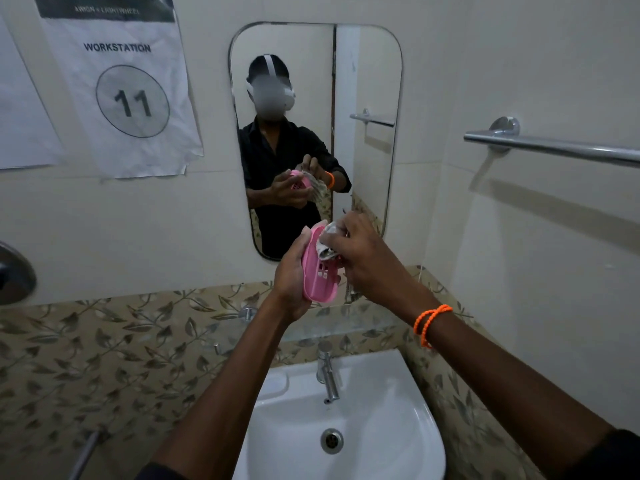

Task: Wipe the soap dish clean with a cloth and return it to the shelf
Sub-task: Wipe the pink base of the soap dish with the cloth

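The left hand (294, 275) grips a smooth pink plastic soap dish (318, 271), oval with slotted drain holes, held tilted on edge above the white ceramic sink (408, 410). The right hand (360, 254) clutches a crumpled grey cloth (327, 242) pressed into the dish. A creased paper sign (121, 88) reads "WORKSTATION 11".

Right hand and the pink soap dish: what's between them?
A crumpled cloth, gripped by the right hand and pressed against the soap dish, in the head view.

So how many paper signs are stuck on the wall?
2. The workstation sign marked 11 hangs left of the mirror; a blank sheet sits at the picture's left edge, partly cut off.
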